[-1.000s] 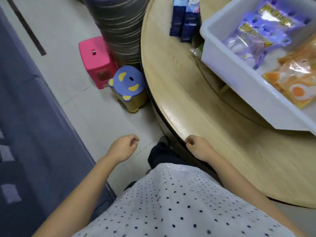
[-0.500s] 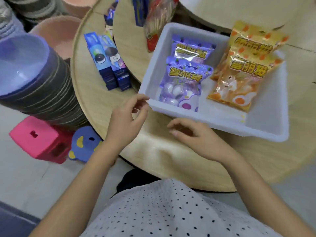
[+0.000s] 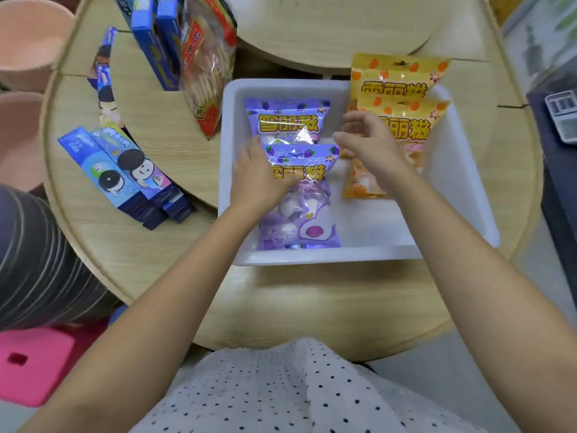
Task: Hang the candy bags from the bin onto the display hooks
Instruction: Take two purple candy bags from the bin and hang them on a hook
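Note:
A white bin (image 3: 312, 259) sits on the round wooden table (image 3: 140, 260). In its left half lie two purple candy bags, the near one (image 3: 309, 220) overlapping the far one (image 3: 287, 120). Orange candy bags (image 3: 412, 126) are stacked in the right half, the rear one (image 3: 396, 76) leaning over the far rim. My left hand (image 3: 256, 176) lies on the near purple bag's left edge with its fingers over the label; I cannot tell whether it grips. My right hand (image 3: 371, 145) hovers over the orange bags, fingers curled and apart, holding nothing. No display hooks are in view.
Blue cookie boxes (image 3: 125, 173) lie left of the bin; more boxes (image 3: 153, 42) and a biscuit packet (image 3: 206, 64) stand behind them. Pink basins (image 3: 28, 42), a striped bowl stack (image 3: 37, 260) and a pink stool (image 3: 34, 364) are at the left. A calculator (image 3: 562, 120) is at the right.
My view swung up from the floor to the bin. Both hands moved forward from the table's near edge into the bin, the left onto the purple bag, the right above the orange bags.

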Available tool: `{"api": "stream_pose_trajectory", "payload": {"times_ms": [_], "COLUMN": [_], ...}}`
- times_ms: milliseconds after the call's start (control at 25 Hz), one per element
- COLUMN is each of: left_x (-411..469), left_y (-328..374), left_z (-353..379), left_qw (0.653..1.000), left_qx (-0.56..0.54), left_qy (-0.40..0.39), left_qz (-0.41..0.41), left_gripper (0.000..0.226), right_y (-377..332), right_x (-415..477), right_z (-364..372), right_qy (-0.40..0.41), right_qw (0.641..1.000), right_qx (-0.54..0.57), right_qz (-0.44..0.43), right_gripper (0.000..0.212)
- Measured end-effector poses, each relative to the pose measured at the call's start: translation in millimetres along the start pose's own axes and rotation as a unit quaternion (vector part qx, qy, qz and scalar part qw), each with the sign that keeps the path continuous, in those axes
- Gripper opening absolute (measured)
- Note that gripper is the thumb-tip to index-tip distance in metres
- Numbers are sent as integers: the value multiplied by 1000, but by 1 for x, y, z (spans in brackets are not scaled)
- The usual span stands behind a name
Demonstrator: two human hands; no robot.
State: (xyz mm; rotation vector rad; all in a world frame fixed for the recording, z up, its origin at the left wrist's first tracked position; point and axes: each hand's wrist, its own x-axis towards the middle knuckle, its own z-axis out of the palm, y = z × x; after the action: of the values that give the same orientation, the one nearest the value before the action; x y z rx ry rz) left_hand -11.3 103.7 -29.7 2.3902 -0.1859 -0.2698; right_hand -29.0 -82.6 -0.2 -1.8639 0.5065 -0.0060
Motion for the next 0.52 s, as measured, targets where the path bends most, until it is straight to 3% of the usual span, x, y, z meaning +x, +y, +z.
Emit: {"api": "stream_pose_trajectory", "payload": {"times_ms": [120,240,400,520], "left_x": [13,17,15,12], "left_y": [-3,-7,-15,-15], "left_z": [18,27,35,36], "left_qw": [999,995,984,986], "left_qx": [12,-71,-157,-151], "left_qy": [-20,-25,10,42], "left_qz": [-43,-69,-85,-64], "left_gripper": [128,139,139,138], "right_y": [15,20,19,23], "right_x": [45,78,97,97], "right_z": [11,24,42,44], "right_qy": [-32,-52,-52,-43], "right_qw": [994,990,987,987], "right_qx": [55,14,23,82], "right_qz": [92,129,152,133], "right_gripper": [61,71,31,22]}}
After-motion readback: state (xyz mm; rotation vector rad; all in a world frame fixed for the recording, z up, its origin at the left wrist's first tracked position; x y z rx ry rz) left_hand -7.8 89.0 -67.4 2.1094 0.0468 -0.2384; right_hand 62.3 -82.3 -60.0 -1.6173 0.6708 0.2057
